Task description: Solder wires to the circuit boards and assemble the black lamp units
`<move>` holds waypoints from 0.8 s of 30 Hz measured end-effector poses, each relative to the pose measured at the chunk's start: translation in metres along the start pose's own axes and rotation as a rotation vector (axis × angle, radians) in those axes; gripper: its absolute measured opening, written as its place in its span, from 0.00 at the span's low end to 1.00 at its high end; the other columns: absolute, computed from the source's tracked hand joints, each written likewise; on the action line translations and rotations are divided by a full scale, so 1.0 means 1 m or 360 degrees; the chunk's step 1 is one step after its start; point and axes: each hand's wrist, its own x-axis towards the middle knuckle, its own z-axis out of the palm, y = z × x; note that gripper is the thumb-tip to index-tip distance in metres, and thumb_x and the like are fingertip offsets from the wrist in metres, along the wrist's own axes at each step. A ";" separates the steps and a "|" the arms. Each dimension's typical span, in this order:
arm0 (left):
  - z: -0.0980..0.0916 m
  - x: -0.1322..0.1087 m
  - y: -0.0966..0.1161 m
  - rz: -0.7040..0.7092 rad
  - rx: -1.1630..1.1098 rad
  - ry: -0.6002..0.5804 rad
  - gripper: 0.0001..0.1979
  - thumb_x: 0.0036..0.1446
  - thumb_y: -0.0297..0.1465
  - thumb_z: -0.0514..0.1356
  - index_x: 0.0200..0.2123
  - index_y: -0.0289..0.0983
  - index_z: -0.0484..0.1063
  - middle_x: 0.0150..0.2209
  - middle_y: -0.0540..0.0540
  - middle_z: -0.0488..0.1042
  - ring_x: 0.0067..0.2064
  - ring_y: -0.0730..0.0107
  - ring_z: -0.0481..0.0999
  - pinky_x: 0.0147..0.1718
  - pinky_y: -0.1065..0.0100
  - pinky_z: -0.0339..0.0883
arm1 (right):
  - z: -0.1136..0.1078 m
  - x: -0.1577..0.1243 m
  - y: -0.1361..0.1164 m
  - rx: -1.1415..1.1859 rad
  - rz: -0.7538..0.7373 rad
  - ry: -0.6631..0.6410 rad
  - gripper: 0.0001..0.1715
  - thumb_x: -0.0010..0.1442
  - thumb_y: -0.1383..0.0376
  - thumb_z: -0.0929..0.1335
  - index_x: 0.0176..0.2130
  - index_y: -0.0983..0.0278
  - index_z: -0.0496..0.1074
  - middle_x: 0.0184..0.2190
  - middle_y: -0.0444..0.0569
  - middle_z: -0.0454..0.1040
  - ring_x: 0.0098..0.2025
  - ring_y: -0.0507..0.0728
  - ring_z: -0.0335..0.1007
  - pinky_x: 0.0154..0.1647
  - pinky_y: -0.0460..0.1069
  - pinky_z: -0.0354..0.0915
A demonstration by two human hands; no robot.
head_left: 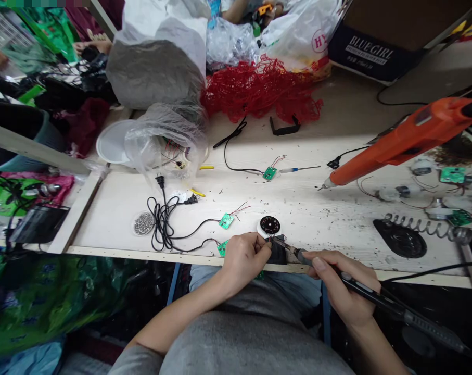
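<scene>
My right hand [343, 281] is closed around the grip of a soldering iron [360, 291], whose tip points left toward a small black block-shaped part [278, 252] at the table's front edge. Beside that part, my left hand [245, 260] pinches something too small to make out, close to the iron's tip. Just behind the fingertips sits a round black disc [270, 225] in a white ring. A green circuit board [222, 248] is partly covered by my left hand. Another green circuit board [226, 221] with thin red wires lies behind it, joined to a black cord.
Coiled black power cords [163, 224] and a dish of small metal pieces [143, 224] lie left. An orange electric screwdriver [399, 143] hangs at right, above a coiled iron stand [426, 226]. Red netting [259, 88] and a Blue Girl carton [372, 41] stand behind. Other people's hands show at the back.
</scene>
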 end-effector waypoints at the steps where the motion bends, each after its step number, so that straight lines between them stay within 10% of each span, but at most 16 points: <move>1: 0.000 0.000 0.000 -0.0005 0.0000 0.0004 0.12 0.56 0.30 0.60 0.20 0.37 0.68 0.18 0.54 0.66 0.22 0.75 0.61 0.25 0.71 0.51 | 0.000 0.000 0.001 -0.0001 -0.0002 -0.0004 0.10 0.66 0.65 0.68 0.36 0.60 0.80 0.22 0.42 0.78 0.20 0.53 0.74 0.21 0.46 0.70; 24: 0.000 0.000 0.002 -0.0047 -0.0027 0.0001 0.12 0.56 0.30 0.59 0.21 0.37 0.68 0.18 0.54 0.64 0.23 0.75 0.60 0.26 0.71 0.51 | -0.004 -0.002 0.000 -0.0047 -0.0007 0.0049 0.10 0.67 0.66 0.68 0.36 0.60 0.80 0.22 0.41 0.76 0.20 0.51 0.73 0.22 0.44 0.69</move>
